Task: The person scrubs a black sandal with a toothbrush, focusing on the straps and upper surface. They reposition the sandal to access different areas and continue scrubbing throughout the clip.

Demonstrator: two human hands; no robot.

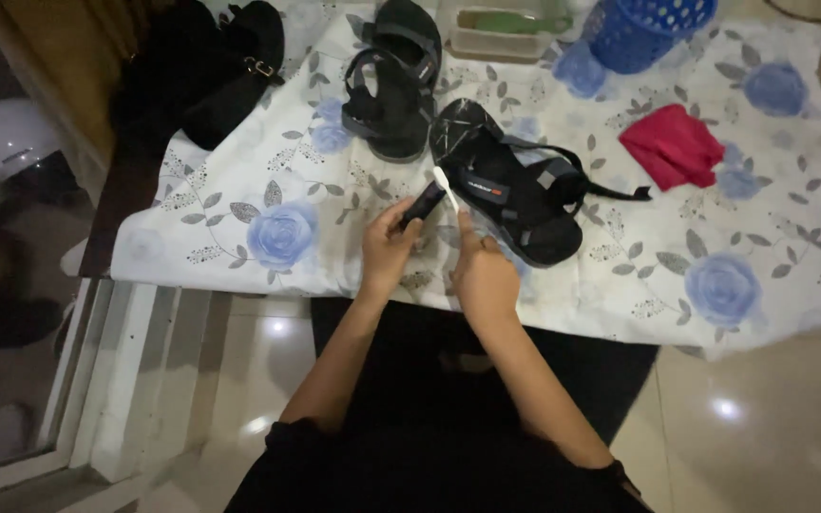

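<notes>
Here, the left hand is closed around a small dark tube, tilted up and to the right at the near edge of the bench, which is covered in a white cloth printed with blue roses. The right hand sits just beside it, fingers curled around the handle of a white toothbrush whose head points up, touching or nearly touching the tube's upper end. Just beyond both hands lies a black sandal with grey straps, sole up toward the left. A 2nd black sandal lies farther back. A folded red cloth rests well to the right, a blue perforated basket stands at the far edge, and a clear tray sits beside it.
</notes>
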